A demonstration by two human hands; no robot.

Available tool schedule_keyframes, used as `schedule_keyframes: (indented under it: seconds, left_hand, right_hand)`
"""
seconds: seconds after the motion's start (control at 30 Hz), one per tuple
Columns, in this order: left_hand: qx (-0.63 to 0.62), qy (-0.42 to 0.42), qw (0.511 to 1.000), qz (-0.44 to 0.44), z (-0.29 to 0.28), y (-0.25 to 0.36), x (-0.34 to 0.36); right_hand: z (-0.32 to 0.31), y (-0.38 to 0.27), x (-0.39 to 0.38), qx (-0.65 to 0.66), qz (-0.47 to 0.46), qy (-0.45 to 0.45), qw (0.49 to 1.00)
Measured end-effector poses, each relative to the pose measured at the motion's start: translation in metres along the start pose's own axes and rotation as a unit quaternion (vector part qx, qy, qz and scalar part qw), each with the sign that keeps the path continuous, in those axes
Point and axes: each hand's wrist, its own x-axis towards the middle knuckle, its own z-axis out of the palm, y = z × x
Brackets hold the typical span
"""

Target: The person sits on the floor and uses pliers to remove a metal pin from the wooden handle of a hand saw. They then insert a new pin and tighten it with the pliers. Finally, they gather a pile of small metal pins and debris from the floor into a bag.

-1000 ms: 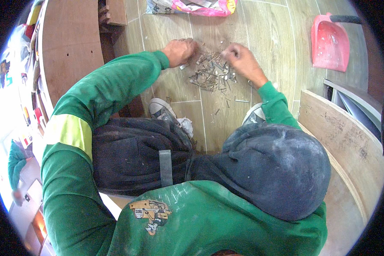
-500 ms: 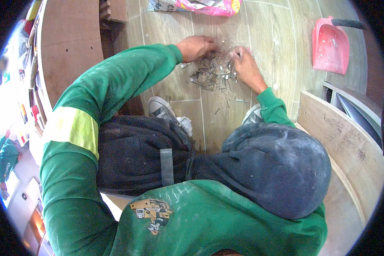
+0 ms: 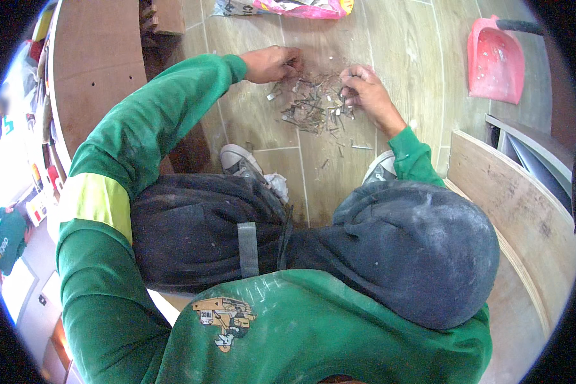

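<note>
A loose heap of thin dark nails or screws [image 3: 315,110], mixed with small white bits and dust, lies on the wood-look tile floor in front of my shoes. At its far left edge my left hand [image 3: 272,64] is low over the floor with its fingers curled; whatever they hold, if anything, is hidden. My right hand [image 3: 371,96] is at the heap's right edge, thumb and fingers drawn together in a pinch. Between those fingertips any small piece is too fine to name.
A pink dustpan [image 3: 496,61] with a dark handle lies at the far right. Beyond the heap is a pink and white plastic bag [image 3: 310,8]. Brown wooden panels [image 3: 99,64] stand at left, a plywood board [image 3: 505,185] at right. Another person in green [image 3: 8,240] is at the far left.
My left hand has moved a little left and away from the heap. My right hand has shifted slightly nearer to me, its fingers now over the heap's right side.
</note>
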Motion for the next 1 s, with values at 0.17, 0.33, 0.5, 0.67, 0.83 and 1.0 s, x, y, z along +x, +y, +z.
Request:
schedule_keyframes:
  seconds: [0.17, 0.33, 0.5, 0.67, 0.83, 1.0]
  left_hand:
    - [-0.107, -0.081, 0.989, -0.059, -0.018, -0.015, -0.030]
    - [-0.279, -0.116, 0.929, -0.213, -0.016, -0.045, -0.038]
    - [-0.272, -0.158, 0.933, -0.177, -0.029, -0.035, -0.035]
    - [-0.250, -0.158, 0.930, -0.216, -0.025, -0.010, -0.029]
    - [-0.341, -0.183, 0.900, -0.201, -0.019, 0.002, -0.018]
    - [-0.307, -0.140, 0.939, -0.067, -0.011, 0.000, -0.004]
  right_hand:
    - [0.024, 0.002, 0.013, -0.417, -0.300, -0.015, 0.858]
    - [0.017, 0.002, 0.034, -0.559, -0.357, -0.063, 0.745]
    - [0.006, 0.004, 0.028, -0.529, -0.331, -0.059, 0.779]
    - [-0.001, -0.002, 0.006, -0.386, -0.299, 0.001, 0.873]
    - [-0.007, 0.009, 0.004, -0.201, -0.207, 0.016, 0.957]
    - [-0.006, 0.002, 0.002, -0.183, -0.215, 0.034, 0.959]
